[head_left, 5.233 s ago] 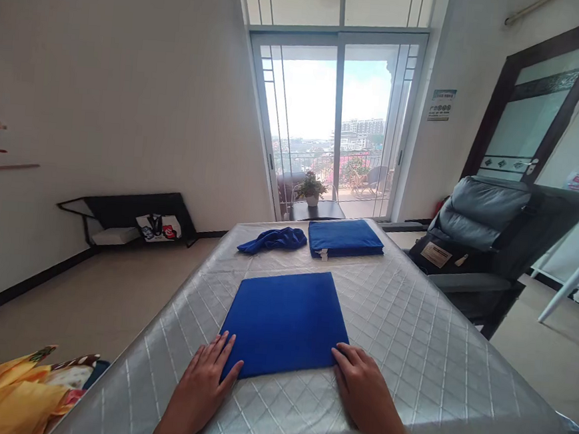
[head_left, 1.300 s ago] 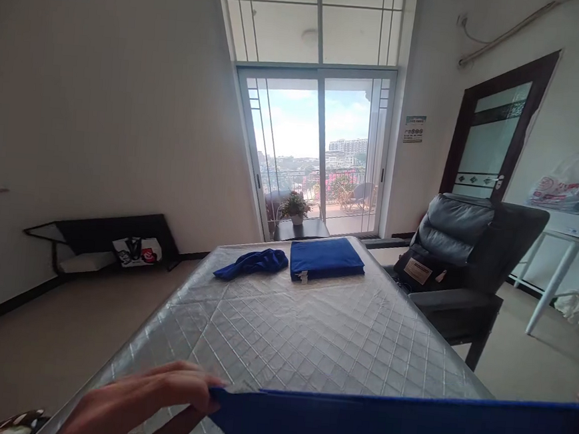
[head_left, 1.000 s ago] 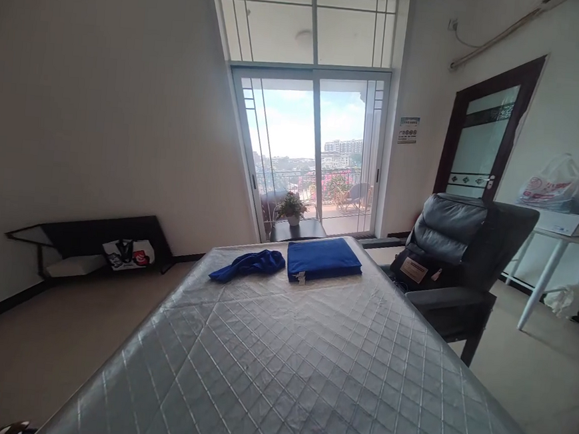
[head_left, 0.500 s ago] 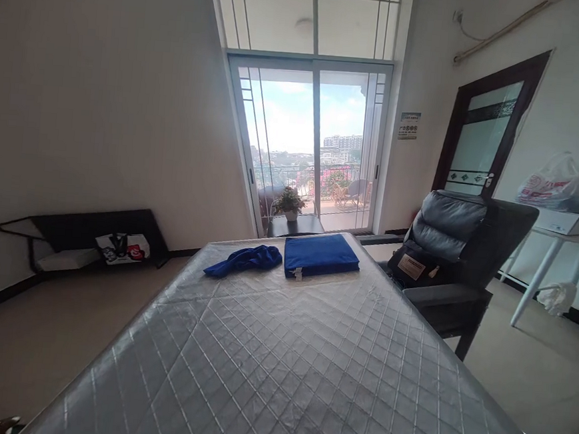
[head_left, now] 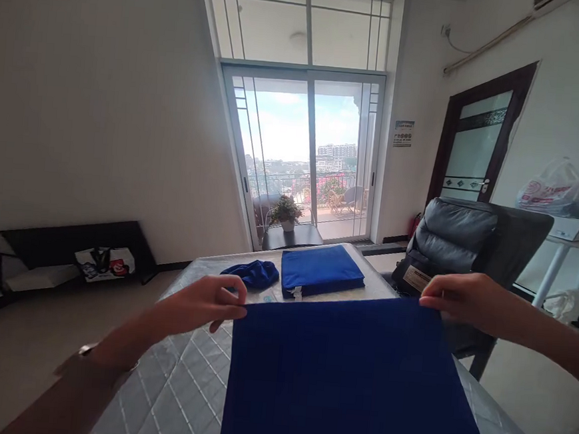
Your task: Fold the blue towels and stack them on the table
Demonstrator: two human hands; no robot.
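1. Since half a second earlier, both hands and a blue cloth (head_left: 351,382) had come up into view over the quilted table (head_left: 175,395).
2. Left hand (head_left: 202,304) pinched its upper left corner; right hand (head_left: 458,300) pinched the upper right (equally near).
3. Cloth hung spread between them, top edge running left-right, length pointing down.
4. Beyond lay a folded blue stack (head_left: 321,271) and a crumpled blue cloth (head_left: 254,272).

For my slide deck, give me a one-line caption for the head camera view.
Left hand and right hand hold a blue cloth up by its top corners.
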